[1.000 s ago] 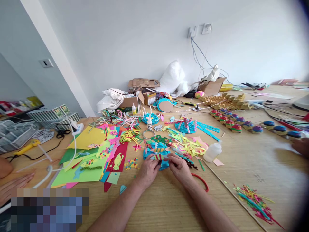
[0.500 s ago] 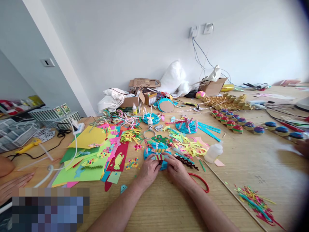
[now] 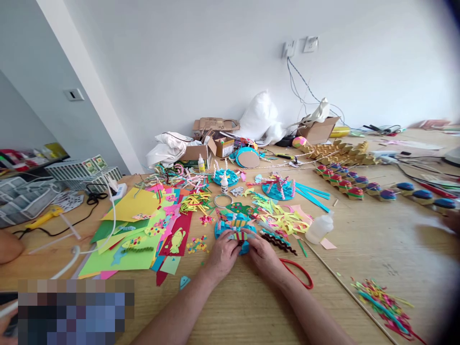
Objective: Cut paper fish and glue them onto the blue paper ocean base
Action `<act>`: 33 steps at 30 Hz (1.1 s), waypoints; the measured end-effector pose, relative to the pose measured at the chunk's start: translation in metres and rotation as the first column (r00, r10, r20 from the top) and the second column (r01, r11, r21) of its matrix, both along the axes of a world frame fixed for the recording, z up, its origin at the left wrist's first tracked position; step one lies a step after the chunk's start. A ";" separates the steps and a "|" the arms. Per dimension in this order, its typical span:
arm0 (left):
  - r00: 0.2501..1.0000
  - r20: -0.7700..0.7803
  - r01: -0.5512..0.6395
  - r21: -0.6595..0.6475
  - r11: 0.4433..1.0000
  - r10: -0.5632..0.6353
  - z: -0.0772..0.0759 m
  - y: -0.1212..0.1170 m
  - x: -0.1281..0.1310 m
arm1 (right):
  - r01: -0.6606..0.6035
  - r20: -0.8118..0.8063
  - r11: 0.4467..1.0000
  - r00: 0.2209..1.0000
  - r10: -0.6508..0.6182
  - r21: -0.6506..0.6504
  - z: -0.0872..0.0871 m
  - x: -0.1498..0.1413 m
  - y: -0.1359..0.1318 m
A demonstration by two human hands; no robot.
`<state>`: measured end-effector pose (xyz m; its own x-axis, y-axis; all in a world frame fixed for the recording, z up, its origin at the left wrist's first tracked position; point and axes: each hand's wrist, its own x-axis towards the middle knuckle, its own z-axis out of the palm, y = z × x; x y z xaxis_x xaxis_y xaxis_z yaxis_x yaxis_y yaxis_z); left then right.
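Now the person's left hand (image 3: 223, 251) and right hand (image 3: 265, 254) pinch a striped paper fish (image 3: 240, 236) between nearly closed fingers (image 3: 256, 242), the blue base (image 3: 219, 231) just beyond them; light, level pressure should avoid creasing.

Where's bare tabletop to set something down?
Free: tabletop between wooden stick, scrap pile and painted cups; another patch between the forearms. Crowded: beyond left hand and right hand, from paper sheets across to white bottle.
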<state>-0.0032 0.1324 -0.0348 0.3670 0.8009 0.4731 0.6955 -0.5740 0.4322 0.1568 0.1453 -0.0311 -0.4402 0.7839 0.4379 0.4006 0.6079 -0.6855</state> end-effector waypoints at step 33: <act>0.999 -0.025 0.022 0.018 1.000 -0.021 -0.003 0.003 0.000 | -0.002 -0.005 1.000 1.000 0.002 0.024 0.008 -0.003 -0.002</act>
<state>-0.0033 0.1350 -0.0380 0.3961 0.7839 0.4781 0.6933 -0.5967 0.4041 0.1536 0.1438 -0.0229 -0.4396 0.7722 0.4587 0.3954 0.6250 -0.6731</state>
